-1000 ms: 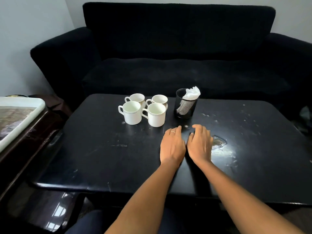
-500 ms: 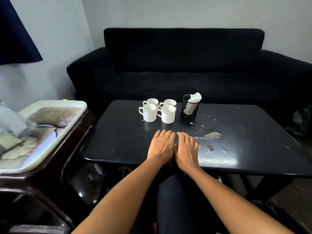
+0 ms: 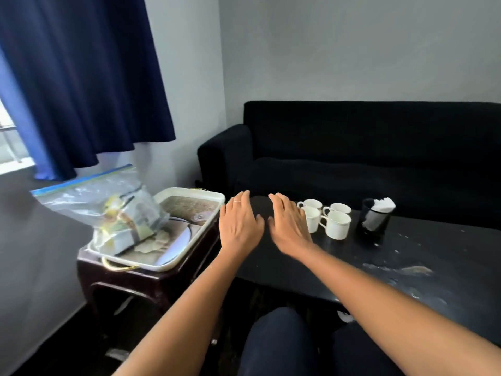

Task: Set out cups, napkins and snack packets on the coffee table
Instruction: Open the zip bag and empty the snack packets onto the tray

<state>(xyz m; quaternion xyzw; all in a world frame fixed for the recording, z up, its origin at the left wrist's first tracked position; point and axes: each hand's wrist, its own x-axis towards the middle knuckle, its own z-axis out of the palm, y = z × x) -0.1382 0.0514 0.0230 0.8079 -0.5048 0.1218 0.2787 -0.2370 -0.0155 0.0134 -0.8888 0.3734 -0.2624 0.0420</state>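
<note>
Several white cups (image 3: 336, 223) stand grouped on the black coffee table (image 3: 379, 270). Right of them a black mesh holder (image 3: 375, 219) carries white napkins (image 3: 383, 204). A clear zip bag of snack packets (image 3: 119, 213) sits in a white tray (image 3: 189, 196) on a dark side table to the left. My left hand (image 3: 240, 223) and my right hand (image 3: 290, 223) hover side by side, palms down, fingers straight, above the table's left end. Both hold nothing. My right hand hides part of the nearest cup.
A black sofa (image 3: 366, 153) runs behind the coffee table. The dark wooden side table (image 3: 146, 280) stands close against the coffee table's left end. A blue curtain (image 3: 81, 77) hangs at the upper left. Pale scuffs mark the tabletop at the right. My knees show below.
The view has swung left, bringing the tray and snack bag into sight. Both hands have lifted off the tabletop and moved left toward the tray, staying flat and empty.
</note>
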